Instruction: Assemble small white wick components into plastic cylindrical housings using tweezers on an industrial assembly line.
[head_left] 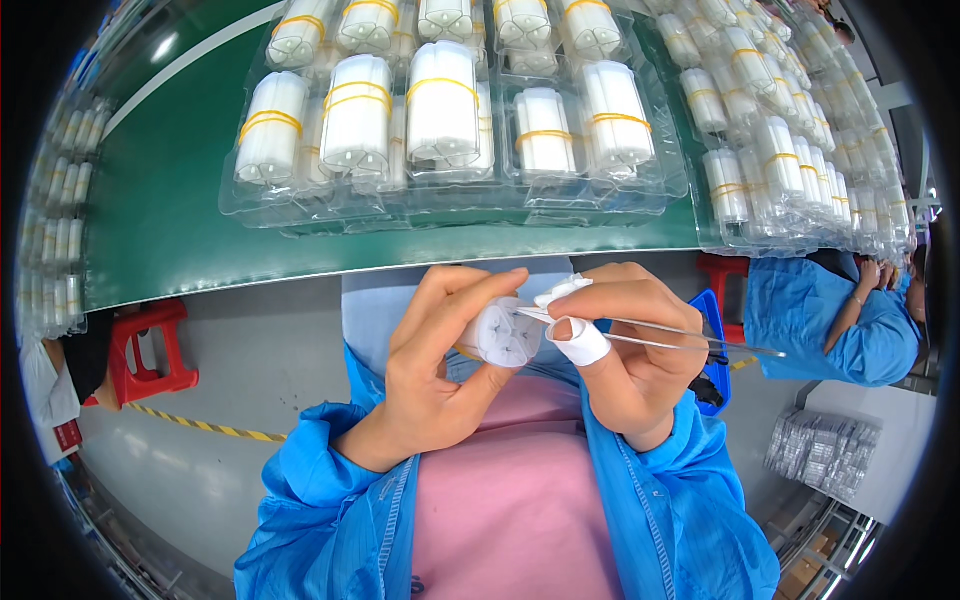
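Observation:
My left hand (425,365) grips a round bundle of translucent white tubes (503,336), its open ends turned toward my right hand. Small dark points show inside several tubes. Between the fingers of my right hand (640,365) is a pair of metal tweezers (675,330), its long arms slanting off to the right. The tweezer tips meet the near rim of the bundle; whether they pinch anything is too small to tell. White wraps cover my right thumb (582,343) and a fingertip. Both hands are above my lap, just before the table edge.
On the green table (180,185) stands a clear plastic tray (400,212) of banded white tube bundles (443,105). More filled trays (790,185) are stacked at the right. A red stool (150,350) is at left, a blue bin (712,375) and a co-worker's blue sleeve (855,325) at right.

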